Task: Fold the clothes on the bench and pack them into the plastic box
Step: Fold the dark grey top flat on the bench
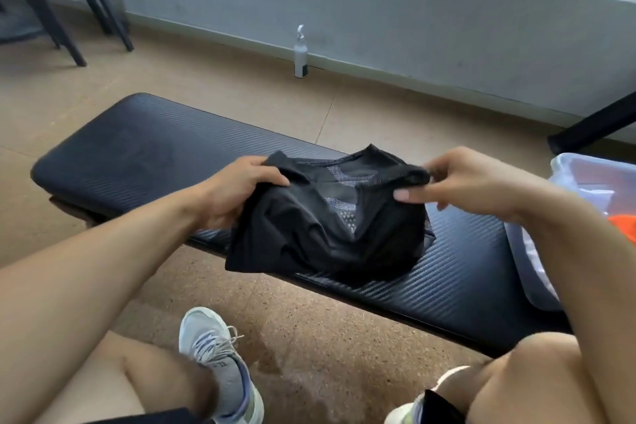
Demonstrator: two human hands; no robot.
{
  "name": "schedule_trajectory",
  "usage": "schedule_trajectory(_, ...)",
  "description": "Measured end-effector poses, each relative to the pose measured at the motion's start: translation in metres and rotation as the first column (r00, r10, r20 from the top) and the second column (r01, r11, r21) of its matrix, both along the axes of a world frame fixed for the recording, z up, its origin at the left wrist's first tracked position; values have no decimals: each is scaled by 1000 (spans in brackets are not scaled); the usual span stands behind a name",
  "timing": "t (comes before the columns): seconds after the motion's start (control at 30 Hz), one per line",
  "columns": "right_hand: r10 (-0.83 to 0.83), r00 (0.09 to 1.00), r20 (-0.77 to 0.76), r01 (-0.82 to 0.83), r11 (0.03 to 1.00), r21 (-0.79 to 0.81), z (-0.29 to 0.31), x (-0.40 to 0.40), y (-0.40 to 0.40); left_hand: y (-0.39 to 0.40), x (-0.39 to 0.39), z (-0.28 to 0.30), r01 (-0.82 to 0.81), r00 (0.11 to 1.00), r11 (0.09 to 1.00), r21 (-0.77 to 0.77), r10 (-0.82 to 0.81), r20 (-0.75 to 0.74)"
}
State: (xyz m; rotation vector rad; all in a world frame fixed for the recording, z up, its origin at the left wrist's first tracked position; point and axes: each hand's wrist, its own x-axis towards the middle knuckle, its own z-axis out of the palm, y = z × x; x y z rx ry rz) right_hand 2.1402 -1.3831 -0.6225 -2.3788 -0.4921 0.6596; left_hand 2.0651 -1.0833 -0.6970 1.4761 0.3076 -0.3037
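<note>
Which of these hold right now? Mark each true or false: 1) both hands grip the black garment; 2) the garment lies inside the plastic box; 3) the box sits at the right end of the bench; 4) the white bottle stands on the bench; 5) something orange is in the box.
1) True: the left hand and the right hand each hold an upper edge of the black garment.
2) False: it is held over the bench, its lower part draped on the padding.
3) True: the plastic box is at the right end.
4) False: the white bottle stands on the floor by the wall.
5) True: an orange item shows inside.
</note>
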Motion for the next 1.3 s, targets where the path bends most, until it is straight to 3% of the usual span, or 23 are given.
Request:
schedule_trajectory(0.1, -202, 979, 22, 198, 975, 103, -11, 17, 0, 6, 5, 4, -216, 965, 975, -56, 221, 139)
schedule_trajectory(0.2, -342, 938, 51, 332, 932, 147, -24, 38, 4, 17, 13, 5, -327, 919, 945, -18, 322, 228)
schedule_trajectory(0.27, -393, 916, 81, 380, 914, 141, -32, 53, 8, 28, 20, -3, -365, 910, 927, 85, 335, 245)
schedule_trajectory(0.33, -415, 896, 159, 412, 910, 51, -42, 67, 15, 40, 27, -15, -395, 916, 875, 282, 350, 195)
schedule_trajectory(0.43, -393, 894, 213, 421, 902, -101, -70, 77, 19, 45, 32, -28, -331, 935, 799, 503, 350, 58)
schedule_trajectory(0.53, -404, 897, 181, 429, 893, -135, -97, 81, 18, 46, 38, -33, -280, 951, 784, 554, 307, 46)
schedule_trajectory(0.67, -507, 849, 149, 501, 862, 80, -93, 93, 20, 54, 42, -37, -253, 960, 726, 639, 269, 75)
schedule_trajectory(0.7, -503, 848, 167, 499, 864, 72, -91, 92, 20, 54, 43, -38, -244, 963, 719, 651, 261, 73)
schedule_trajectory(0.8, -344, 889, 301, 425, 864, -268, -92, 88, 19, 55, 50, -38, -209, 966, 611, 764, 250, 65)
schedule_trajectory(0.87, -296, 915, 274, 388, 834, -393, -93, 85, 20, 52, 55, -35, -127, 974, 502, 855, 226, 12)
schedule_trajectory(0.97, -365, 915, 171, 398, 885, -241, -96, 87, 20, 44, 62, -32, 0, 981, 429, 904, 177, -83)
schedule_trajectory(1.07, -478, 878, 23, 478, 878, 20, -101, 88, 24, 43, 67, -34, 54, 978, 465, 884, 153, -140)
schedule_trajectory(1.17, -473, 862, -183, 504, 834, 223, -89, 84, 29, 43, 66, -30, -44, 983, 634, 772, 166, -80)
schedule_trajectory(1.27, -388, 814, -432, 558, 728, 398, -76, 80, 29, 40, 58, -21, -177, 975, 908, 380, 213, -57)
schedule_trajectory(1.3, -369, 809, -458, 567, 695, 442, -71, 78, 27, 38, 55, -14, -210, 973, 953, 217, 226, -52)
